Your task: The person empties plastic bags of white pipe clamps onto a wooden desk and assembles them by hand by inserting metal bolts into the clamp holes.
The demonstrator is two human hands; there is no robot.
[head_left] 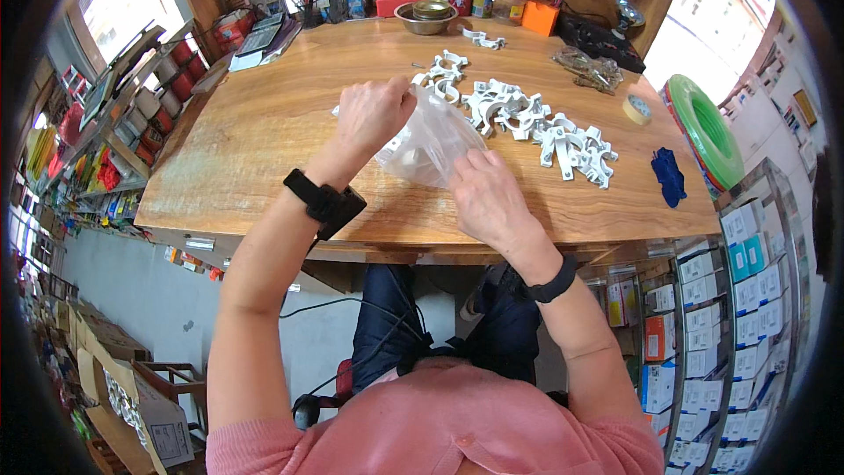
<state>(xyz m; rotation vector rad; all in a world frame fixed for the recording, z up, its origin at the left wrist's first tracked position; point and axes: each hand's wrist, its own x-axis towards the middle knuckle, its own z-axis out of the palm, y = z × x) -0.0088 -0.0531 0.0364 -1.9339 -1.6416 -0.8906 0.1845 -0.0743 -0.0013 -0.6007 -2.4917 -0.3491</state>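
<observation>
Across the wooden desk (246, 141), white clips (498, 105) lay scattered, and there we were, left hand (373, 116) and right hand (492, 200) gripping a plastic bag (437, 134), boxes (752, 296) shelved rightward!

Translucent bag (432, 135) beside white clips (505, 108)

White clips (499, 105) on wooden desk (237, 149)

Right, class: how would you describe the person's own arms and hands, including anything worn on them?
The left hand and right hand are ungloved. The left has a black wrist strap with a boxy black device; the right, a black wristband. The pink sleeves are short, leaving both forearms bare.
</observation>
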